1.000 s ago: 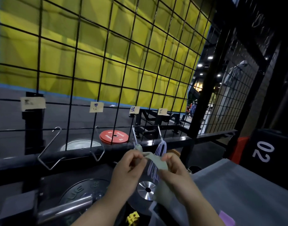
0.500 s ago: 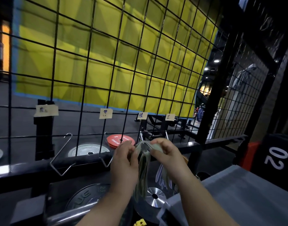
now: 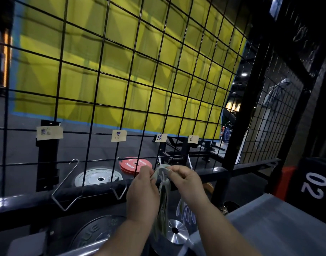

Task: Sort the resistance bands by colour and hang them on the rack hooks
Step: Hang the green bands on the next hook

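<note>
At the wire grid rack, head view. Left hand (image 3: 141, 189) and right hand (image 3: 188, 183) each pinch the top loop of a pale green band (image 3: 163, 204), spreading it between them right at the third hook (image 3: 159, 160), below the third paper label (image 3: 161, 138). Judged: the loop is held wide so it clears the hook tip; whether it is already seated, cannot tell. The band's length hangs below and between both grips. Lilac bands (image 3: 186, 211) hang just to the right.
</note>
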Tool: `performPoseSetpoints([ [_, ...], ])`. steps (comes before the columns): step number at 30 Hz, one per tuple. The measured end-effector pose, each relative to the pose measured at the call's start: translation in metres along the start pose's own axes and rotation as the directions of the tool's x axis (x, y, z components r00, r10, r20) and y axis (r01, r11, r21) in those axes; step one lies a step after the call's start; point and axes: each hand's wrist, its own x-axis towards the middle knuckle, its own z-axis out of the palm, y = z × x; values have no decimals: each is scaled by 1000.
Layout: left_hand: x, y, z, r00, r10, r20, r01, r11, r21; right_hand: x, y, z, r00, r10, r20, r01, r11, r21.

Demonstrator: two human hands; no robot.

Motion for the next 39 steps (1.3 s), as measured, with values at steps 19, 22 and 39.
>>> performPoseSetpoints([
  [19, -5, 2, -2, 980, 44, 192, -85, 973, 214, -15, 30, -2, 997, 55, -50, -57, 998, -23],
  [22, -10, 3, -2, 980, 78, 184, -115, 973, 198, -18, 38, -4, 994, 94, -58, -97, 994, -43],
  [39, -24, -4, 12, 972, -70, 225, 96, 990, -106, -28, 49, 6, 961, 262, 82, -267, 963, 48],
])
